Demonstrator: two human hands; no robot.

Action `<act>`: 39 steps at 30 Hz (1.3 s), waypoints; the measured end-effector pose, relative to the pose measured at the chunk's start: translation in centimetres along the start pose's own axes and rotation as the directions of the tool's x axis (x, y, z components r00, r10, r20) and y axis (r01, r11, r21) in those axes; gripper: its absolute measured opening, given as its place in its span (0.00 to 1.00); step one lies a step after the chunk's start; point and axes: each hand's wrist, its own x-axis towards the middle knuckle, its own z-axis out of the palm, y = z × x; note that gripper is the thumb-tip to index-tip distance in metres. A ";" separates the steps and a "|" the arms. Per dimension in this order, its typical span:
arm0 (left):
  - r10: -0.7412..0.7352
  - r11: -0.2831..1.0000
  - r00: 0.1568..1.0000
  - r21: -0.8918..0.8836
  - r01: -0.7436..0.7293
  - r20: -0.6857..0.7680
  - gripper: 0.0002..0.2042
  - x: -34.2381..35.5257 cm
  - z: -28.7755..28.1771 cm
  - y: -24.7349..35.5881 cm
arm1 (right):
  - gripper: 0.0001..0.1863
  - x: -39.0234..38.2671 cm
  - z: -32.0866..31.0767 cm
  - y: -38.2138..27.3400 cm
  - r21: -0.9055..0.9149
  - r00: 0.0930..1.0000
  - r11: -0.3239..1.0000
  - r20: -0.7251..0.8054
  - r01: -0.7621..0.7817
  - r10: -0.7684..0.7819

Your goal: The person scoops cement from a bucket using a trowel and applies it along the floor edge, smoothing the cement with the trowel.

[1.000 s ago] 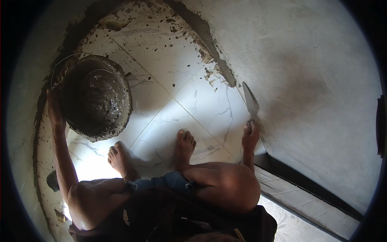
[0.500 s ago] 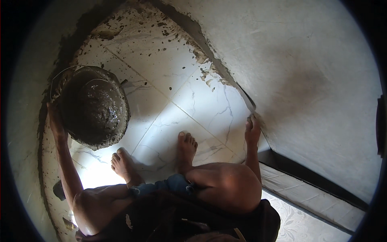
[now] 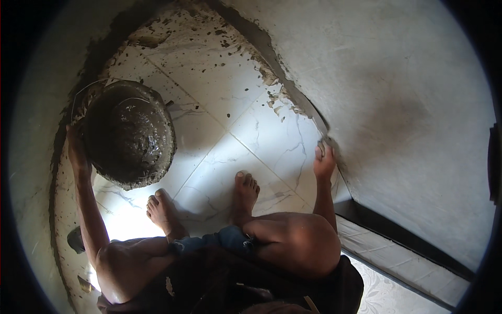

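Note:
On the left stands a mortar-crusted bucket [image 3: 164, 162] with a thin wire handle, wet grey mortar [image 3: 133, 133] inside it. My left hand [image 3: 78, 154] grips the bucket's outer left side, its fingers partly hidden between bucket and wall. At the foot of the right wall, my right hand [image 3: 324, 161] is closed, with grey mortar [image 3: 328, 141] at its fingertips. A strip of fresh mortar [image 3: 261, 44] runs along that wall's base and stops short of the hand, where a dark gap [image 3: 318, 115] shows.
Marble-patterned floor tiles [image 3: 209, 152] carry dried crumbs and splashes toward the far corner. My bare feet [image 3: 246, 193] stand between the two walls. A dark recess [image 3: 397, 225] and a tiled ledge [image 3: 387, 251] lie at lower right. A dark object [image 3: 76, 239] sits by the left wall.
My right hand has shifted slightly up along the wall base, its fingers now bent around grey mortar. My left hand stays at the bucket. The whole view has shifted a little.

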 end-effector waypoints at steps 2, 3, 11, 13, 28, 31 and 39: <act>0.026 1.000 0.999 0.005 -0.026 0.020 0.32 -0.2 0.0 -0.2 | 0.16 -1.3 -1.3 -1.2 0.022 0.998 0.998 -0.033 0.062 -0.062; 0.012 0.998 1.000 0.069 -0.012 0.009 0.32 -0.4 0.6 0.0 | 0.16 -2.2 -2.1 -1.8 0.102 0.999 0.994 -0.027 -0.036 0.039; 0.123 0.963 0.984 0.256 -0.086 -0.130 0.32 0.7 0.1 -2.4 | 0.22 2.5 -10.0 -14.2 0.459 0.940 0.887 0.283 0.043 -0.192; 0.111 0.970 0.988 0.229 -0.083 -0.108 0.33 1.1 -0.4 -1.9 | 0.21 6.3 -13.4 -23.5 0.389 0.790 0.805 0.249 0.448 -0.560; 0.188 0.924 0.970 0.363 -0.121 -0.155 0.32 -0.4 0.0 -0.5 | 0.14 8.6 -5.4 -49.7 0.100 0.067 0.216 0.755 0.971 -0.652; 0.206 0.905 0.963 0.408 -0.120 -0.172 0.32 -0.2 -0.4 -0.6 | 0.13 11.2 -4.7 -51.6 0.281 -0.087 0.337 0.867 0.899 -0.490; 0.190 0.911 0.968 0.398 -0.111 -0.164 0.32 -1.0 -0.4 -0.1 | 0.27 14.8 -9.4 -46.2 0.418 -0.074 0.769 0.895 0.485 -0.439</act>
